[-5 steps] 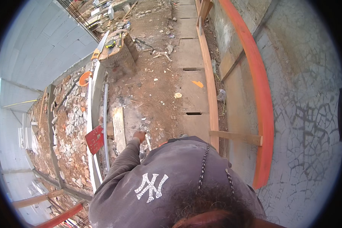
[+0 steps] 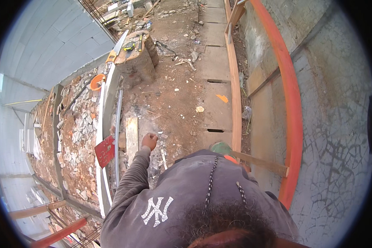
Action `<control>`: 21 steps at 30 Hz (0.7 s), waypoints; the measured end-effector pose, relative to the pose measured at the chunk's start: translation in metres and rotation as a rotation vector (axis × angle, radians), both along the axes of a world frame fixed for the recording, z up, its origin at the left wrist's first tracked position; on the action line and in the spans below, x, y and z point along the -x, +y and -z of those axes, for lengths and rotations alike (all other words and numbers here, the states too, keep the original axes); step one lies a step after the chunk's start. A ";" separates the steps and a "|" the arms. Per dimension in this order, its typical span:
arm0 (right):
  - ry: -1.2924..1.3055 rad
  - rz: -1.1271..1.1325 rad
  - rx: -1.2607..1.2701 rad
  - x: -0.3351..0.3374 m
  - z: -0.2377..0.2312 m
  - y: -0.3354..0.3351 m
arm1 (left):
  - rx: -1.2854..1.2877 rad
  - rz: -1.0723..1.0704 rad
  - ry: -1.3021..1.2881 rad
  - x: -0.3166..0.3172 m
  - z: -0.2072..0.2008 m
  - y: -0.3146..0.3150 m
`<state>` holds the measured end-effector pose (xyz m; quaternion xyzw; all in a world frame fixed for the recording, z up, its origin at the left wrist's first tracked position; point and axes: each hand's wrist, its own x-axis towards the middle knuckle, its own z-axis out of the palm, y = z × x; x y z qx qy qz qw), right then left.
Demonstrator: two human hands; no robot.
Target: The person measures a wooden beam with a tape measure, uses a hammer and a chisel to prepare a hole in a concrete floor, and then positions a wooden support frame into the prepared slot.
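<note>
Your left grip (image 2: pixel 149 141) is curled narrow, can't tell if it's holding anything, and the pale board (image 2: pixel 132 138) lies just left of it, so move with care near that edge.

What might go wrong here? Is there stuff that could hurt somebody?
Maybe! The bare left hand is close to small broken bits on the ground, so it might get scraped. The saw sits at the edge of the tree stump, so a bump could knock it off. The paving slabs have open slots, so something small might drop in.
</note>
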<state>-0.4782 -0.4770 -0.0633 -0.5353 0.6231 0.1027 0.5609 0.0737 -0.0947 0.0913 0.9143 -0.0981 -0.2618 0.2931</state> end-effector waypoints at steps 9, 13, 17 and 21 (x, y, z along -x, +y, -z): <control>0.080 0.146 -0.204 -0.240 -0.042 -0.045 | -0.061 0.137 -0.654 -0.283 -0.106 -0.095; 0.174 -0.052 -0.264 -0.293 0.002 -0.061 | -0.230 0.114 -0.749 -0.473 -0.118 -0.153; 0.319 -0.940 -0.031 -0.382 0.004 -0.088 | -0.446 0.100 -0.518 -0.642 -0.107 -0.190; 0.042 0.107 -0.237 -0.569 -0.093 -0.134 | -0.612 0.138 -0.387 -0.735 -0.071 -0.206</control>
